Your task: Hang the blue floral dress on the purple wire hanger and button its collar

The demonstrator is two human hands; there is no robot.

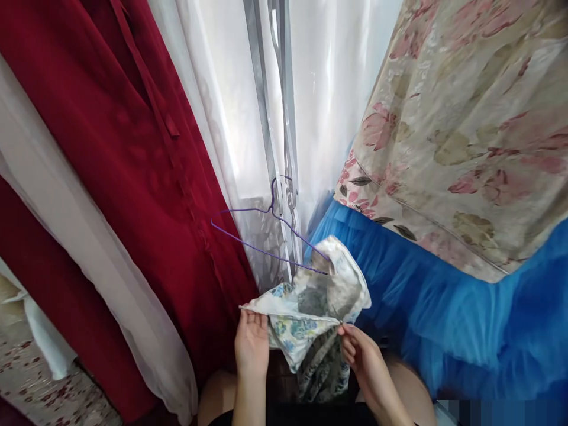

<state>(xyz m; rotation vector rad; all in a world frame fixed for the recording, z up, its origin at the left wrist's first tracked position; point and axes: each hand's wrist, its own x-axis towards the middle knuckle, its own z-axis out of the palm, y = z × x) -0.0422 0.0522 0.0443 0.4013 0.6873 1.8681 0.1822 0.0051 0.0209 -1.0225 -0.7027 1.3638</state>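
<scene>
A white garment with a blue and yellow floral print (pixel 302 337) hangs in front of me, its opening spread wide. One end of a thin purple wire hanger (pixel 248 239) sits inside the garment's far part, while the other end sticks out bare to the left. My left hand (pixel 251 343) holds the left end of the near edge, its fingers partly hidden by the cloth. At the right end of that edge, my right hand (pixel 357 349) pinches the fabric between thumb and fingers. The edge is stretched between both hands.
The hanger hooks onto a grey metal stand (pixel 284 136) before white curtains (pixel 323 100). Red drapes (pixel 133 195) hang at left with a pale sheer strip (pixel 102 272). To the right, a floral cloth (pixel 461 142) overlies blue tulle (pixel 412 290).
</scene>
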